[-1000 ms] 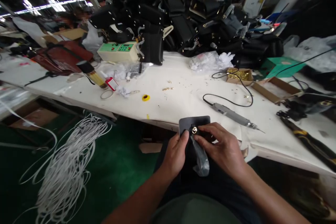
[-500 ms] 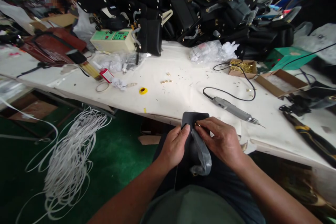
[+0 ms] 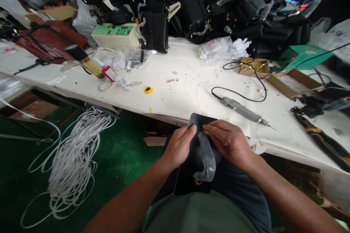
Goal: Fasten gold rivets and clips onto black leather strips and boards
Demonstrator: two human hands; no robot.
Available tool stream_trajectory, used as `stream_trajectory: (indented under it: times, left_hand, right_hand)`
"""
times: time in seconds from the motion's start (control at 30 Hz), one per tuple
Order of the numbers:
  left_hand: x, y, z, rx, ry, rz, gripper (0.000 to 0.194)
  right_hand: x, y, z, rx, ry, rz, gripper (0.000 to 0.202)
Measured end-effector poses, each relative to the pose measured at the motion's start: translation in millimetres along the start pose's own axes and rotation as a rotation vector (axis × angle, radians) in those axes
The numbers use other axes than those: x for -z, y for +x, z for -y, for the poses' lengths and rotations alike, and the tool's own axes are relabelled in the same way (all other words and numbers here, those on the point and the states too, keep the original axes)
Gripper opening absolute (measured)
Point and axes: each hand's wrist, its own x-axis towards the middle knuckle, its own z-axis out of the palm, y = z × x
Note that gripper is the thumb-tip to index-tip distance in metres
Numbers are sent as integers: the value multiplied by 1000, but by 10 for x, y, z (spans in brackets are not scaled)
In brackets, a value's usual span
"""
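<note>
A black handbag rests on my lap, its far end up against the table edge. Clear plastic wraps its handle, and a gold fitting shows at the near end of that handle. My left hand grips the bag's left side, thumb on the upper face. On the opposite side my right hand is closed on the bag, fingertips pressed together by the handle's far end. Whatever small part lies under those fingertips is hidden.
A grey electric screwdriver lies on the white table, right of yellow tape and loose gold fittings. Pliers are at the right. Black bags pile up behind. White cord heaps on the floor.
The gold fitting pinched in my right fingertips has gone out of sight beneath them. My right hand has flattened against the bag, and the handle's near gold fitting shows more plainly.
</note>
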Motion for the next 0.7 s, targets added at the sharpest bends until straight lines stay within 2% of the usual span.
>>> stream_trajectory:
  times: [0.13, 0.3, 0.37, 0.47, 0.6, 0.63, 0.7]
  left_hand:
    - [29, 25, 25, 32, -36, -16, 48]
    - [14, 54, 7, 60, -234, -40, 38]
    - [-3, 70, -17, 63, -310, -54, 38]
    - [-32, 99, -50, 70, -324, -140, 40]
    - [-88, 108, -74, 124, -358, -205, 39]
    - [-101, 96, -74, 135, -389, -182, 40]
    - [-116, 50, -63, 150, -444, -93, 40]
  right_hand:
    - [11, -26, -86, 66, -25, 22, 27]
    - [-13, -115, -78, -22, 44, -61, 38]
    - [-19, -162, -45, -139, 67, -171, 42]
    - [-28, -218, 6, -453, 194, -307, 45]
    - [-57, -228, 63, -899, 778, -177, 39]
    - [-66, -215, 76, -955, 910, -186, 38]
    - [-82, -169, 96, -1000, 1083, -301, 37]
